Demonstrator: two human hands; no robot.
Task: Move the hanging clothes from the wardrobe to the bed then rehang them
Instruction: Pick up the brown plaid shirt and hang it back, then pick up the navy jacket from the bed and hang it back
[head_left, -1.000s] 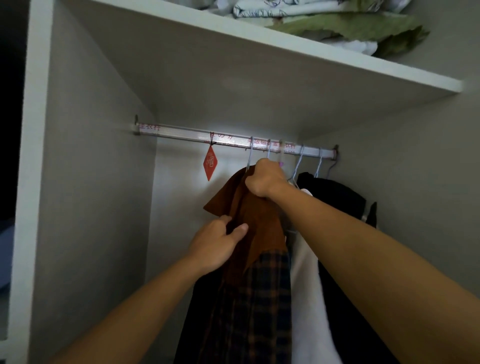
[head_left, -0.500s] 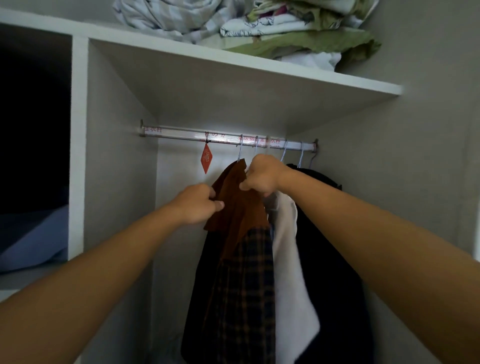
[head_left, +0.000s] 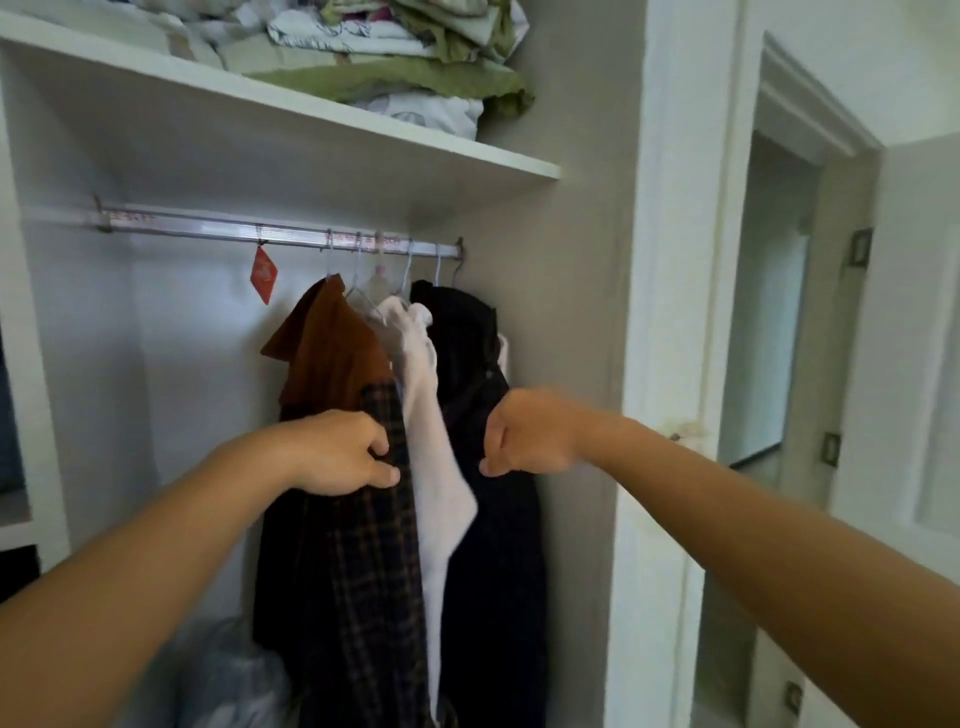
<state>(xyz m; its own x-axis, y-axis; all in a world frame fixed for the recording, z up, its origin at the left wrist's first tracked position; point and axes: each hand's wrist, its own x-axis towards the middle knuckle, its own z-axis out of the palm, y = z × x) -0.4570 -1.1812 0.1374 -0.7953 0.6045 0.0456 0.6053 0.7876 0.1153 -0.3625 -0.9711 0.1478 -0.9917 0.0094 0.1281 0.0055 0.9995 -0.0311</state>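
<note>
Left hand: I see my left hand (head_left: 343, 452) gripping the plaid garment (head_left: 363, 545), fingers curled over its front edge and thumb pressed on the cloth just beneath them.
Right hand: my right hand (head_left: 524, 434) is curled into a loose fist in front of the black garment (head_left: 488, 467); I cannot tell whether it pinches any cloth.
Plaid garment: dark check, hanging straight down under my left hand, its lower part running out of view.
Brown garment: the rust-brown garment (head_left: 327, 353) hangs above my left hand, collar splayed to the left, over the plaid one.
White garment: the white garment (head_left: 431, 457) hangs between my two hands, just right of my left thumb, narrowing to a strip lower down.
Black garment: behind my right hand, the rightmost on the rail, against the wardrobe side wall.
Rail: the metal rail (head_left: 208, 228) runs well above both hands; thin wire hangers (head_left: 358, 275) hook over its right part, clustered above the clothes.
Red tag: a small red tag (head_left: 263, 273) dangles from the rail, up and left of my left hand.
Shelf: the white shelf (head_left: 363, 124) sits above the rail, with folded bedding (head_left: 395, 67) stacked on it.
Bag: a pale plastic bag (head_left: 234, 675) lies low under my left forearm.
Doorway: a white door frame (head_left: 670, 312) stands right of my right hand.
</note>
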